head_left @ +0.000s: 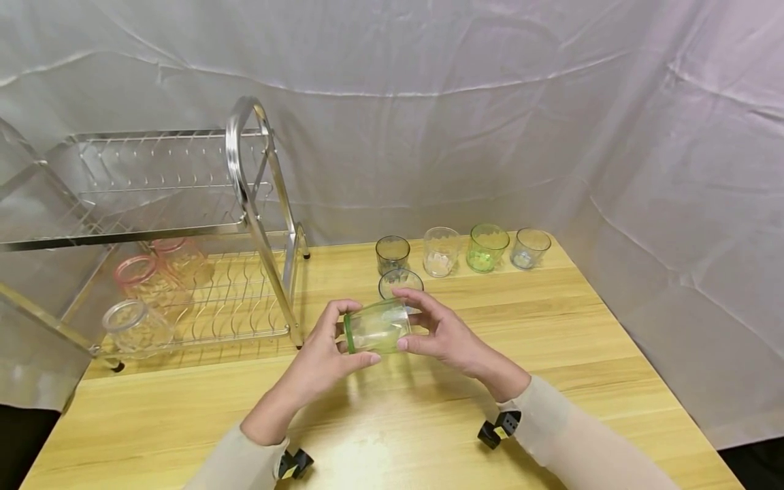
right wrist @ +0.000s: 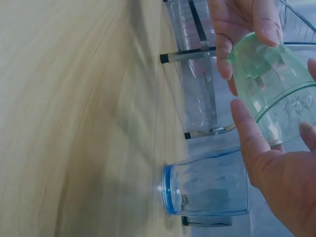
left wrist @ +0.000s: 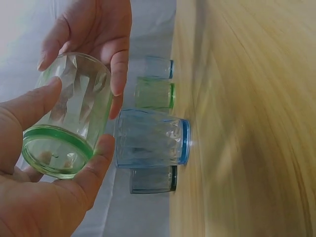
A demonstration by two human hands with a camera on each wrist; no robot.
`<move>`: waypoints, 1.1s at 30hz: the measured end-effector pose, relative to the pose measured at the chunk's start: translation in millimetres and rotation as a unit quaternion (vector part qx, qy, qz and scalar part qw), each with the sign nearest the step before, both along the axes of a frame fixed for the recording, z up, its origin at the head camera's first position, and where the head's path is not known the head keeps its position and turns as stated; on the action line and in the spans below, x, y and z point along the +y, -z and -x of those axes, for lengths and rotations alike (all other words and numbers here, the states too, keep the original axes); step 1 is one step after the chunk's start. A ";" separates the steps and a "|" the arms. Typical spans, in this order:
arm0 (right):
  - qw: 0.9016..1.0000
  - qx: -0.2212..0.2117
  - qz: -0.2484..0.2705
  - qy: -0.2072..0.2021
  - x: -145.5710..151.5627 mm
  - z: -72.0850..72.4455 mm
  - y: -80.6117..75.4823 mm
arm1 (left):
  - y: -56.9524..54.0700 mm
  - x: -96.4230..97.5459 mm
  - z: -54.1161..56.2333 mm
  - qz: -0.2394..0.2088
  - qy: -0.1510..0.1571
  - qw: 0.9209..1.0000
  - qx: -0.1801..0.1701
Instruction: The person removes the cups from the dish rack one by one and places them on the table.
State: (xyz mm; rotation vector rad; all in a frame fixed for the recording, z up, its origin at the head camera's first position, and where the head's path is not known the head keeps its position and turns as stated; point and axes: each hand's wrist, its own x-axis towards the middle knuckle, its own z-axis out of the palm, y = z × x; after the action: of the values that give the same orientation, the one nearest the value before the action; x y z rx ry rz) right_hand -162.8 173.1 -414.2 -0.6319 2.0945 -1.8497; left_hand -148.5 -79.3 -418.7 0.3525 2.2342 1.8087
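- My left hand (head_left: 321, 350) is clamped round the base end of a green glass (head_left: 376, 327), thumb on the near side.
- My right hand (head_left: 444, 337) grips the same glass at its rim end, fingers and thumb apart on either side of the wall.
- The glass lies on its side between my two palms, held above the table (head_left: 367, 442).
- Just beyond it a blue glass (left wrist: 152, 139) stands upright on the table.
- Left of my hands is the metal rack (head_left: 272, 272).
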 end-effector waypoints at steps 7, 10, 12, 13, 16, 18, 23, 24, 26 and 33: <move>1.000 0.002 0.000 0.006 -1.5 1.2 1.0 | -1.4 -1.0 0.7 0.005 0.007 1.000 0.003; 1.000 0.003 0.000 0.007 -1.2 1.2 1.0 | -1.1 -1.5 1.1 0.007 0.011 1.000 0.002; 1.000 0.004 0.003 0.006 -0.3 1.0 0.1 | -1.3 -2.4 1.4 0.001 0.015 1.000 -0.005; 1.000 0.005 0.004 0.007 0.7 1.0 -0.4 | -1.6 -3.0 1.4 -0.004 0.016 1.000 -0.011; 1.000 0.011 -0.001 0.012 5.2 1.2 -3.6 | -3.9 -7.4 0.6 -0.008 0.018 1.000 -0.023; 0.999 0.020 -0.015 0.020 10.1 1.2 -6.6 | -6.5 -11.6 -0.7 0.001 0.018 1.000 -0.015; 0.995 0.050 -0.075 0.050 27.0 2.9 -15.1 | -15.9 -25.6 -9.0 0.082 -0.032 0.993 0.075; 0.993 0.055 -0.087 0.055 30.7 3.6 -16.7 | -17.9 -28.7 -11.7 0.096 -0.054 0.989 0.100; 0.990 0.064 -0.108 0.063 38.3 4.5 -19.8 | -22.4 -34.4 -17.9 0.108 -0.109 0.977 0.149; 0.973 0.094 -0.193 0.084 65.2 8.0 -26.3 | -32.7 -52.3 -20.6 0.061 -0.272 0.934 0.222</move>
State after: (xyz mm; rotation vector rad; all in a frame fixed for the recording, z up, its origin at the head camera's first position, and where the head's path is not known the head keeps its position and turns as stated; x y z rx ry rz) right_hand -170.7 238.3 -387.9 -0.5613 2.6101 -1.4387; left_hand -127.9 -131.7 -386.0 0.1271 2.9820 1.9741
